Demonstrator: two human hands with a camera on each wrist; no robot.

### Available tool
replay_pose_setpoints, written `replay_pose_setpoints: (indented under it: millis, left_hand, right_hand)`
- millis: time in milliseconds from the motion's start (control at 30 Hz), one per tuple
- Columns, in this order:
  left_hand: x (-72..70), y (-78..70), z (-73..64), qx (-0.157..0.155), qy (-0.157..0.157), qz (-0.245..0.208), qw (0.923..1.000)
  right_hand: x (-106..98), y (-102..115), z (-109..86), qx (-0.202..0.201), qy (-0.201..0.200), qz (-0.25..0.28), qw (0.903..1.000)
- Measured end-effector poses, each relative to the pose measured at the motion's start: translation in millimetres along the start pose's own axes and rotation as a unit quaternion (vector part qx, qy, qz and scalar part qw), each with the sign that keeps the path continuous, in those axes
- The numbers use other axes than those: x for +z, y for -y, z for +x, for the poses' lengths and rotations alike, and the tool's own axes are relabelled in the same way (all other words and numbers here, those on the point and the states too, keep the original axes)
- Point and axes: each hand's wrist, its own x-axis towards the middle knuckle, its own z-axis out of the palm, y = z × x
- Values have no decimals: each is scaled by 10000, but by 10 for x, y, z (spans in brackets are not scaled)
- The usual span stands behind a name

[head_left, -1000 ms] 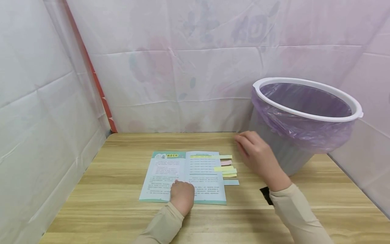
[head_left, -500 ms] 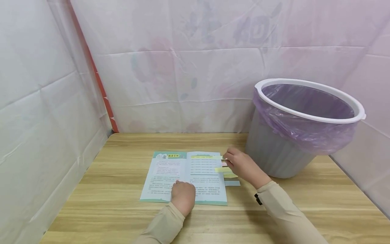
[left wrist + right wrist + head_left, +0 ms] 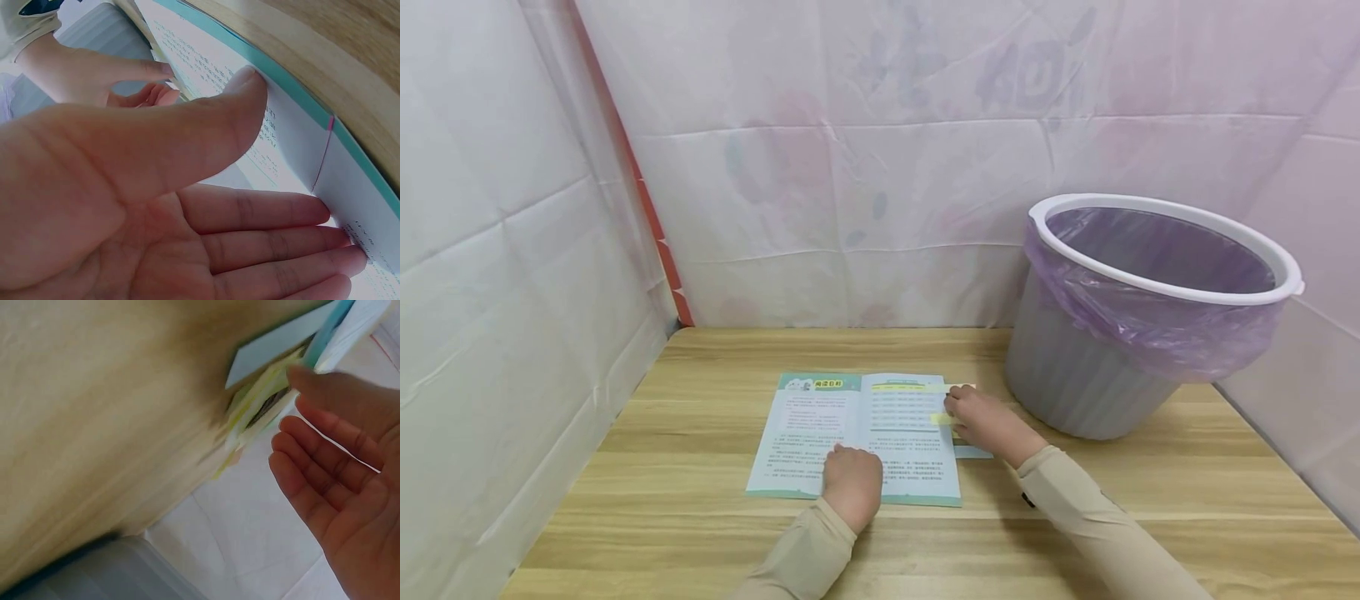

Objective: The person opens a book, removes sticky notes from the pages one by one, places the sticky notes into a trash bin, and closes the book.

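An open booklet (image 3: 805,471) with printed pages and green edges lies flat on the table. My left hand (image 3: 853,483) rests on it near the fold; the left wrist view shows its fingers straight, tips against the page. At the booklet's right edge my right hand (image 3: 988,425) is among the sticky page tabs. Yellow and pale green tabs (image 3: 253,406) stick out beside its thumb, and a light blue tab (image 3: 275,347) lies nearer the front. A gap shows between thumb and forefinger in the right wrist view, with the fingers loosely bent. My right hand partly hides the tabs in the head view.
A grey waste bin (image 3: 1067,375) with a white rim and purple liner stands at the back right. The wooden table (image 3: 700,550) meets pale sheet walls (image 3: 925,192) at the back and sides.
My right hand has come from beside the bin left and down to the tabs at the booklet's edge. My left hand has stayed on the page.
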Motion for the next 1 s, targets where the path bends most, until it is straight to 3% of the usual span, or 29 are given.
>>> replay_pose_setpoints:
  millis: [400, 1000]
  left_hand:
    - [-15, 1, -6, 28, -41, 88, 9999]
    - [36, 3, 16, 40, -96, 148, 9998]
  right_hand:
    - [54, 1, -2, -186, -312, -318, 9988]
    - [81, 13, 35, 163, -315, -477, 9982]
